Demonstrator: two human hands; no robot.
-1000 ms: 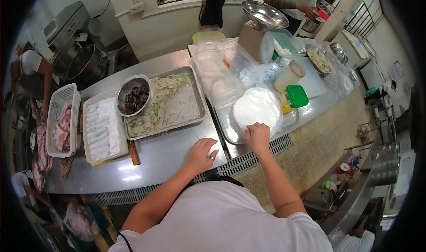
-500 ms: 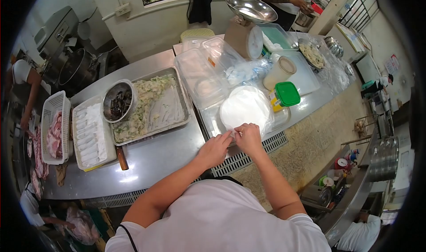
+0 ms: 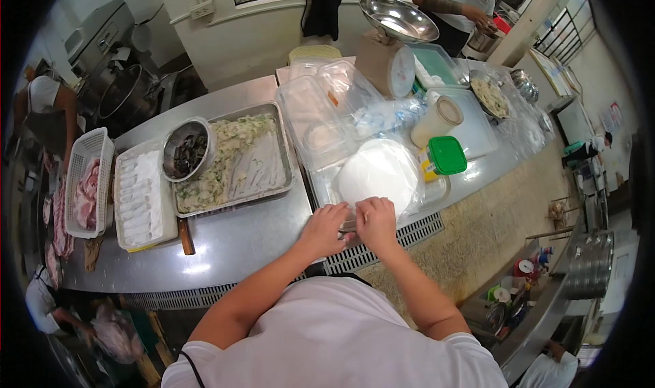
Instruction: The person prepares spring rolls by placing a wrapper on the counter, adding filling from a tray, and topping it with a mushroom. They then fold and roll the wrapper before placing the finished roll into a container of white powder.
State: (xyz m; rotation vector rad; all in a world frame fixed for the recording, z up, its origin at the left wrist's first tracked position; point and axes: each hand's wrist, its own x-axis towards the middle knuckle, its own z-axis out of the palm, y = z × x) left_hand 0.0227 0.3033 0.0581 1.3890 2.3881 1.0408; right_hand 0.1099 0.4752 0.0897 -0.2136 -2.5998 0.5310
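Observation:
A stack of round white sheets point(image 3: 380, 176) lies in clear plastic near the table's front edge. My left hand point(image 3: 327, 230) is at its lower left edge, fingers bent. Close beside it, my right hand point(image 3: 375, 222) has its fingers pressed together at the near edge of the stack. Whatever the fingertips pinch is too small to make out. A green-lidded tub point(image 3: 446, 155) and a cloudy jar point(image 3: 437, 122) stand right of and behind the stack.
To the left are a tray of chopped filling point(image 3: 235, 159), a steel bowl of dark pieces point(image 3: 185, 150), a tub of white rolls point(image 3: 142, 198) and a basket of meat point(image 3: 89, 190). A scale point(image 3: 385, 64) stands behind. Co-workers are at the edges.
My left hand has shifted slightly left and down, away from my right hand, and its fingers have left the sheet edge between them. The camera view has tilted slightly.

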